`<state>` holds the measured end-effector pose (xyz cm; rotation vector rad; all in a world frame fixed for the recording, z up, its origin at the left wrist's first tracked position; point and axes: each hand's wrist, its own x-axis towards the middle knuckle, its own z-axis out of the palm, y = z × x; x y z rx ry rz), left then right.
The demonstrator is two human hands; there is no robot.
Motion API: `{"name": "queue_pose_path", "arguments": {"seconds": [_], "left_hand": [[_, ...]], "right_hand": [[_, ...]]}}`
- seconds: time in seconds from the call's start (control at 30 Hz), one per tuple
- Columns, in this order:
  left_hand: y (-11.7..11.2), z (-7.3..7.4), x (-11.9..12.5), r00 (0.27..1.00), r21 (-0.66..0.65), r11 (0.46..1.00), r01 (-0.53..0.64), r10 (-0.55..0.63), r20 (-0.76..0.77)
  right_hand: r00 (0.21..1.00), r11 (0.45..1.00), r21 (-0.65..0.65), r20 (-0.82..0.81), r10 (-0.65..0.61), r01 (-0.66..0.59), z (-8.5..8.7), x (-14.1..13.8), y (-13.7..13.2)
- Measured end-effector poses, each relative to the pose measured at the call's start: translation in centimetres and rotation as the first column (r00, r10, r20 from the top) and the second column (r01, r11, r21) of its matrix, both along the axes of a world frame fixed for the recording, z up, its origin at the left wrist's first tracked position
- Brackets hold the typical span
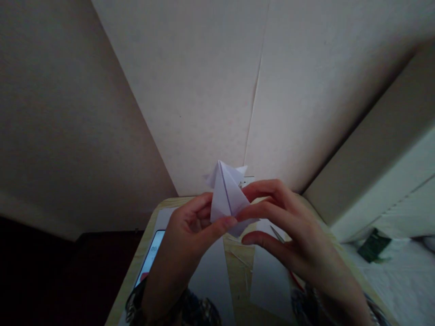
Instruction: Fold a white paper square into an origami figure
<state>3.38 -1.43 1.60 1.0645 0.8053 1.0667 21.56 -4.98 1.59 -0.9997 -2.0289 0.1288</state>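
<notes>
A piece of folded white paper (pixel 224 192) is held up over the small table, its point upward and loose flaps at both sides. My left hand (pixel 190 231) is closed on its lower left part, with the thumb pressed on the front near the bottom. At the paper's right edge, my right hand (pixel 285 222) has one finger in front and another reaching behind, so the paper lies between them. The right thumb is stretched out below, apart from the paper. The fingertips behind the paper are hidden.
On the wooden table (pixel 238 276) lie white paper sheets (pixel 272 280), a phone (pixel 151 253) with a lit screen, and a pointed metal blade (pixel 277 233) partly under my right hand. A wall (pixel 204 90) rises right behind the table. A dark green packet (pixel 374 245) lies at the right.
</notes>
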Motion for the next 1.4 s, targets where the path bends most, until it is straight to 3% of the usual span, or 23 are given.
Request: {"name": "queue_pose_path", "arguments": {"seconds": [0.2,0.37,0.57,0.9,1.07,1.2,1.4], "left_hand": [[-0.4,0.2,0.6,1.000,0.035,0.999,-0.005,0.004,0.019],[-0.2,-0.2,0.7,0.999,-0.012,1.000,-0.015,0.015,0.041],[-0.3,-0.1,0.7,0.998,-0.022,0.998,-0.061,0.062,0.031],[-0.7,-0.3,1.1,0.991,-0.100,0.995,-0.001,0.014,0.131],[-0.4,-0.8,1.2,0.951,-0.114,0.982,0.149,-0.111,0.287],[-0.3,-1.2,1.4,0.886,-0.085,0.951,0.297,-0.241,0.396],[-0.2,-1.1,1.1,0.855,-0.045,0.940,0.338,-0.287,0.432]], "right_hand": [[1.000,0.999,-0.027,0.014,0.021,-0.021,-0.2,0.7,-0.3],[0.999,0.995,-0.095,0.020,0.031,-0.029,-0.6,0.7,-0.6],[0.999,0.999,-0.021,-0.014,0.031,-0.031,-0.4,0.5,-0.5],[0.996,0.993,0.114,-0.072,0.045,-0.036,-0.4,0.6,-0.1],[0.992,0.986,0.165,-0.121,0.022,-0.002,-0.5,0.4,-0.4],[0.963,0.981,0.188,-0.268,0.009,0.043,-0.6,-0.2,-1.1],[0.956,0.978,0.208,-0.282,0.081,-0.022,-0.9,0.5,-0.6]]}}
